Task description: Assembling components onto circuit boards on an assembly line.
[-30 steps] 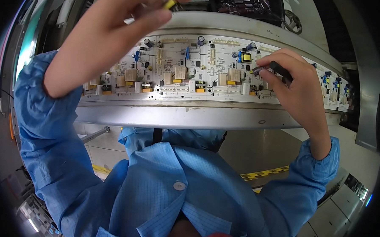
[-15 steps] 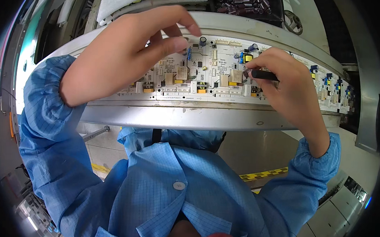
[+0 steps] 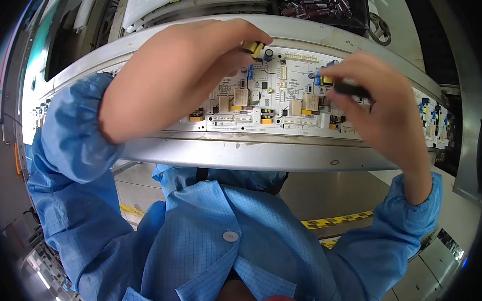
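A row of white circuit boards (image 3: 279,101) lies along the metal rail track in front of me. My left hand (image 3: 172,67) reaches over the boards, its thumb and fingers pinching a small yellow-wrapped transformer (image 3: 252,47) above their far edge, near a black capacitor (image 3: 268,55). My right hand (image 3: 388,95), slightly blurred, is closed round a black rod-shaped tool (image 3: 352,90) over the boards to the right. The tool's tip is hard to make out. Close to the right fingertips sits another yellow transformer (image 3: 326,79), on the board beside blue parts.
Beyond the rail, a black tray (image 3: 359,24) holds many dark capacitors. White foam trays (image 3: 196,8) with yellow parts stand at the far left of it. The near metal rail (image 3: 241,153) runs between me and the boards. More populated boards (image 3: 433,121) continue to the right.
A yellow transformer now shows in my left fingers, where none was visible earlier. My right hand has shifted slightly right with the tool. The whole view has also shifted a little.
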Demonstrator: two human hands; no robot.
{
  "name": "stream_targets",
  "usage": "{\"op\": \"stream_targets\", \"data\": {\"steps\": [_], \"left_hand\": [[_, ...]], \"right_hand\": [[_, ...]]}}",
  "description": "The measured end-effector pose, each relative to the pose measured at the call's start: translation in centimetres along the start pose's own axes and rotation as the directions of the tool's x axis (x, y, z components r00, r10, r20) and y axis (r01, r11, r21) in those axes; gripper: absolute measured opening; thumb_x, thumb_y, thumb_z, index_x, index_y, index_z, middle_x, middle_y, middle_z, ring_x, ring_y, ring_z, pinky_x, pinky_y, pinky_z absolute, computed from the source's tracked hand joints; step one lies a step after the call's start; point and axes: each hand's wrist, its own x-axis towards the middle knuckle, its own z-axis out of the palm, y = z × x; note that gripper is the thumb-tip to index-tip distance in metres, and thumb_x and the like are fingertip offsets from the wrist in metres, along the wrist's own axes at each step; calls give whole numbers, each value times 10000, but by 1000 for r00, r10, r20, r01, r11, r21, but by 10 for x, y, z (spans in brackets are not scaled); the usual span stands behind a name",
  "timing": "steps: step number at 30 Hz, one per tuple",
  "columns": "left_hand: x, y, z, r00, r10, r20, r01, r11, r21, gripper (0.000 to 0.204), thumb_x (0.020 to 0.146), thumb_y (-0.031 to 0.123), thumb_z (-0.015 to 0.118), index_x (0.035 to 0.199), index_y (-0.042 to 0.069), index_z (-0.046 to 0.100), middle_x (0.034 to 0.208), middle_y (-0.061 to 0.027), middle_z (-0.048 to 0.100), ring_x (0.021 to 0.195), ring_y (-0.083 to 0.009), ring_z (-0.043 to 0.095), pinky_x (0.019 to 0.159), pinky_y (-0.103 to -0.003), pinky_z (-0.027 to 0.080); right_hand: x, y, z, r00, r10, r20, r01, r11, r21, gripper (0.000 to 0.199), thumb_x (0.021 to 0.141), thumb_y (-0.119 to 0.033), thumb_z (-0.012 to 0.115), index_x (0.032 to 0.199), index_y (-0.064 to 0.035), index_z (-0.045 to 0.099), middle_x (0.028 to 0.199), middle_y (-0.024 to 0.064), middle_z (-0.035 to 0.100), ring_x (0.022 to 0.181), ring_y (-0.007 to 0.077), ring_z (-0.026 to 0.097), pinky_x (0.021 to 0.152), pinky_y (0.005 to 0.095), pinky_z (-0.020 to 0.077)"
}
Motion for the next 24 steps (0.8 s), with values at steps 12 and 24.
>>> {"op": "stream_targets", "data": {"steps": [12,24], "left_hand": [[13,12,16,979,191,75,-205,918,340,315,732,58,749,1039,46,680,960,-93,629,851,-297,640,726,-392,533],[17,3,33,973,229,30,-221,888,404,193,724,175,678,905,113,654,893,-43,615,908,-238,606,704,-359,547]], "right_hand": [[109,82,6,977,212,-27,-183,762,-621,250,828,-140,633,1013,26,665,896,233,665,850,406,661,781,477,536],[120,116,20,994,103,35,-57,768,-638,305,814,-159,679,1062,4,611,1067,237,646,1034,409,609,891,474,494]]}}
